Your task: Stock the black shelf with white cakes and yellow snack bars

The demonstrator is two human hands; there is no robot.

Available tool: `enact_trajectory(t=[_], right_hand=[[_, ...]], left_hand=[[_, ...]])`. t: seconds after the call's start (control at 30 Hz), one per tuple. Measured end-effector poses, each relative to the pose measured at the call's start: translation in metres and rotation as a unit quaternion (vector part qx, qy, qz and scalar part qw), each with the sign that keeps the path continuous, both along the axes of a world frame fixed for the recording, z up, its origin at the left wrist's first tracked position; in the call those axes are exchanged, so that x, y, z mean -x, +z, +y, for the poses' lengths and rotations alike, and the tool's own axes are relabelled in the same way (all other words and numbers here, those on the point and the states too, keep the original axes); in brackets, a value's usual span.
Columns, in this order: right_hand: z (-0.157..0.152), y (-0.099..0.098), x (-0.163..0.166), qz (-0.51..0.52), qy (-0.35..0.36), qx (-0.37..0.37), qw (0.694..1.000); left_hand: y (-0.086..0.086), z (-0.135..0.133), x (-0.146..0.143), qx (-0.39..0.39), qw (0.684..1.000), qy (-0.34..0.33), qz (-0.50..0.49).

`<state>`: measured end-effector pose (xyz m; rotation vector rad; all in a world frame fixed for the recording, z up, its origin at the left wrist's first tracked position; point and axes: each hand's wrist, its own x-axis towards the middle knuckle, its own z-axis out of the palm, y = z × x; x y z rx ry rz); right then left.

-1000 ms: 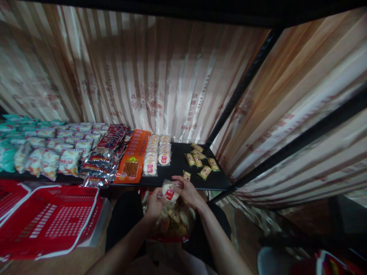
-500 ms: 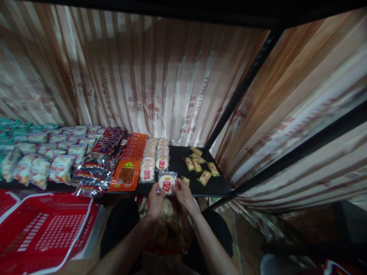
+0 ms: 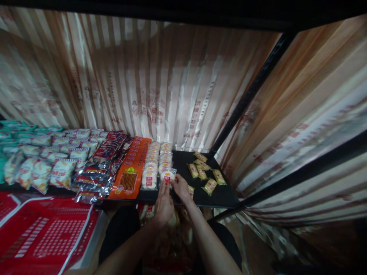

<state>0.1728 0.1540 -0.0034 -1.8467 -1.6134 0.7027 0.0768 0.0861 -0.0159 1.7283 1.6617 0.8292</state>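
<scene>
My left hand [image 3: 164, 201] and my right hand [image 3: 181, 187] both pinch a clear packet of round white rice crackers with a red label [image 3: 167, 176]. They hold it on the black shelf [image 3: 220, 194], at the near end of the right-hand row of like packets [image 3: 165, 158]. A second row of the same packets [image 3: 150, 166] lies just to the left. A bag of mixed snacks [image 3: 172, 233] rests in my lap below the hands, mostly in shadow.
Several small yellow packets [image 3: 202, 172] lie scattered on the shelf to the right. Leftward lie orange packs [image 3: 130, 170], dark foil packs [image 3: 100, 164] and white snack bags [image 3: 51, 164]. A red basket [image 3: 43, 236] sits at the lower left. Striped plastic sheeting [image 3: 160, 88] backs the shelf.
Both hands have carried the cracker packet from above the lap bag up onto the shelf, to the front of the right-hand cracker row.
</scene>
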Motion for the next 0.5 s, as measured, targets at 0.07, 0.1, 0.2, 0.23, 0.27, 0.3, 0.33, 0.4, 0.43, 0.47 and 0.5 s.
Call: enact_trajectory(t=[0.07,0.1,0.2,0.23,0.27,0.3,0.33,0.4,0.43,0.47,0.5], right_hand=[[0.005,-0.004,0.002,-0.004,0.001,0.008,1.000],[0.008,-0.005,0.002,-0.003,0.004,0.012,1.000],[0.014,-0.009,0.003,-0.017,0.012,0.019,1.000],[0.016,-0.009,0.003,-0.033,0.013,0.021,0.999],[0.017,-0.009,0.003,-0.053,0.011,0.023,0.998],[0.019,-0.009,0.003,-0.075,0.010,0.025,0.997],[0.021,-0.009,0.003,-0.093,0.009,0.028,0.995],[0.024,-0.009,0.002,-0.113,0.012,0.036,0.993],[0.026,-0.008,0.002,-0.115,0.015,0.039,0.992],[0.027,-0.008,0.002,-0.116,0.018,0.042,0.992],[0.028,-0.008,0.002,-0.116,0.019,0.045,0.992]], left_hand=[[-0.001,0.006,0.001,0.005,1.000,-0.009,0.007],[-0.001,0.009,0.001,0.007,1.000,-0.012,0.012],[0.000,0.015,0.001,0.022,0.999,-0.015,0.027],[0.000,0.016,0.001,0.029,0.999,-0.016,0.031],[0.000,0.018,0.001,0.036,0.999,-0.016,0.034],[0.000,0.019,0.001,0.042,0.998,-0.016,0.035],[-0.001,0.021,0.000,0.047,0.998,-0.016,0.036],[-0.004,0.023,-0.001,0.050,0.998,-0.014,0.039],[-0.006,0.024,-0.001,0.051,0.998,-0.013,0.041],[-0.008,0.025,-0.002,0.053,0.998,-0.012,0.042],[-0.010,0.026,-0.002,0.054,0.998,-0.011,0.043]])
